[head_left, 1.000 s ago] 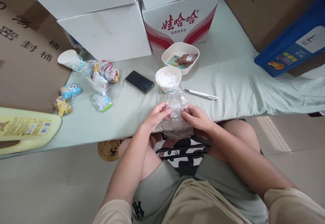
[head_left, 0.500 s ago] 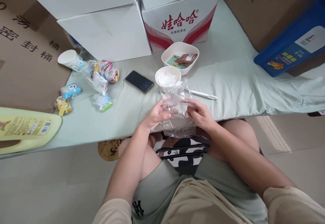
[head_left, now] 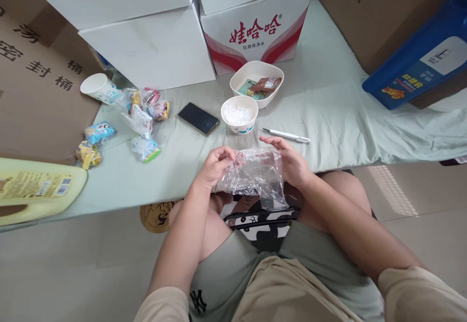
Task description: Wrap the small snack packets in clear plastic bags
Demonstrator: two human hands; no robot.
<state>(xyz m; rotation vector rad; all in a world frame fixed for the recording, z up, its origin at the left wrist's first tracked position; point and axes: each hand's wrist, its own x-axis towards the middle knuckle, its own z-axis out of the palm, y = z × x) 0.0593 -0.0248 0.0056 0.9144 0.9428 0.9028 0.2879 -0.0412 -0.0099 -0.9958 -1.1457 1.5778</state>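
Note:
A crumpled clear plastic bag point(head_left: 253, 173) hangs between my hands over the table's front edge. My left hand point(head_left: 218, 165) pinches its upper left corner. On the bag's right side is my right hand point(head_left: 290, 162), fingers stretched out and apart, its palm toward the film. Just beyond stands a paper bowl point(head_left: 240, 126) with clear crinkled plastic inside. Behind that, a white oval bowl point(head_left: 239, 74) holds a brown packet point(head_left: 267, 85) and a green packet point(head_left: 246, 88). To the right lies a white pen-like tool point(head_left: 288, 134) with a dark tip.
A phone point(head_left: 199, 117) lies left of the paper bowl. Several wrapped snacks point(head_left: 140, 120) and a tipped paper cup point(head_left: 98, 87) are farther left. A yellow jug point(head_left: 40, 188) sits at the left edge. White boxes point(head_left: 146, 49) line the back; a blue container point(head_left: 416, 64) stands right.
The bag has come down and toward me, away from the paper bowl, and is spread wider. My right hand's fingers have straightened and opened.

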